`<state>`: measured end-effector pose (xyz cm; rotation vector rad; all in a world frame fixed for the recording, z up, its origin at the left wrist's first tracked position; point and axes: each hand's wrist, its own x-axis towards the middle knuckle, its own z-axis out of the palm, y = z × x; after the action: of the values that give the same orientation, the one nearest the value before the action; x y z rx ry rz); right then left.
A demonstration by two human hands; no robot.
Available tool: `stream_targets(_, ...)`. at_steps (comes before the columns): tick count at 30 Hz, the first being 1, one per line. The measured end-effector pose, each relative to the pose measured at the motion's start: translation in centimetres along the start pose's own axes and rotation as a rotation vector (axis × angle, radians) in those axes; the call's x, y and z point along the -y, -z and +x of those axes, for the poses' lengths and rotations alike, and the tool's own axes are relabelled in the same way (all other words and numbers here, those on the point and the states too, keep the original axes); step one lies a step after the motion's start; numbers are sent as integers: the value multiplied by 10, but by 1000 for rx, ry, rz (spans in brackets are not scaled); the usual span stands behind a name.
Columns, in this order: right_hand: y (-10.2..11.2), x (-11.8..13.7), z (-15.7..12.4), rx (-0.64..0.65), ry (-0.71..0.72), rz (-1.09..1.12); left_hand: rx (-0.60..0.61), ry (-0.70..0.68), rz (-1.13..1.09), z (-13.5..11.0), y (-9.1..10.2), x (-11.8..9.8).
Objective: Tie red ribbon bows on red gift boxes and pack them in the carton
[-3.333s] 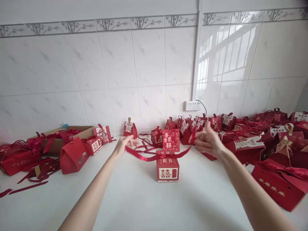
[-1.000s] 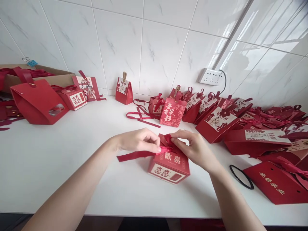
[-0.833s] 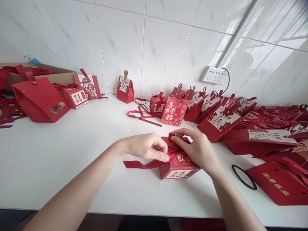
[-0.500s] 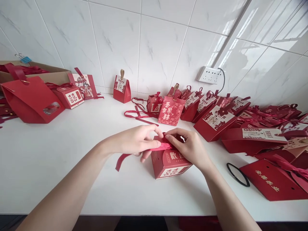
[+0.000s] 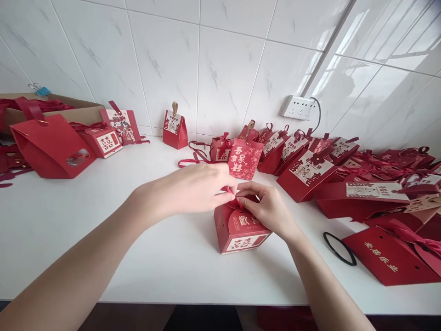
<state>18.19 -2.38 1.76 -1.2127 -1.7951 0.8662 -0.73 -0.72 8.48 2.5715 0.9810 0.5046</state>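
Observation:
A small red gift box (image 5: 241,230) with gold characters stands on the white counter (image 5: 103,216) in front of me. Both hands meet over its top. My left hand (image 5: 196,188) is closed in a pinch on the red ribbon (image 5: 234,201) at the box's lid. My right hand (image 5: 267,207) pinches the same ribbon from the other side, its fingertips touching those of the left hand. Most of the ribbon is hidden under my fingers.
Several red gift boxes and bags (image 5: 310,170) crowd the counter's back and right. A larger red bag (image 5: 51,145) and a cardboard box (image 5: 69,108) sit at the left. A black hair band (image 5: 339,248) lies right of my wrist. A wall socket (image 5: 298,107) is behind.
The ribbon's loose left tail has been drawn in under my left hand, which moved right over the box top. The box has turned slightly and both hands now pinch together at its lid.

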Motion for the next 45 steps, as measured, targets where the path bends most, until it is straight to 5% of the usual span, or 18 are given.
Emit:
stream_targets(4, 6, -2, 3, 65, 31, 31, 2, -26, -91, 19, -2, 8)
stream_targets(9, 13, -8, 6, 97, 39, 78, -119, 78, -378, 30, -31, 31)
stream_targets(17, 13, -10, 9, -113, -52, 174, -361, 71, -358, 21, -71, 44)
stream_targets(26, 4, -8, 8, -60, 2, 76, -524, 80, -571, 17, -65, 33)
stream_targets(33, 2, -12, 9, -57, 26, 148, -295, 64, -764, 9, -48, 32)
stream_targets(37, 1, -10, 10, -58, 45, 117, -270, 0, -869, 8, -46, 31)
stream_targets(45, 2, -12, 10, -41, 30, 192, -528, -3, -472, 15, -60, 39)
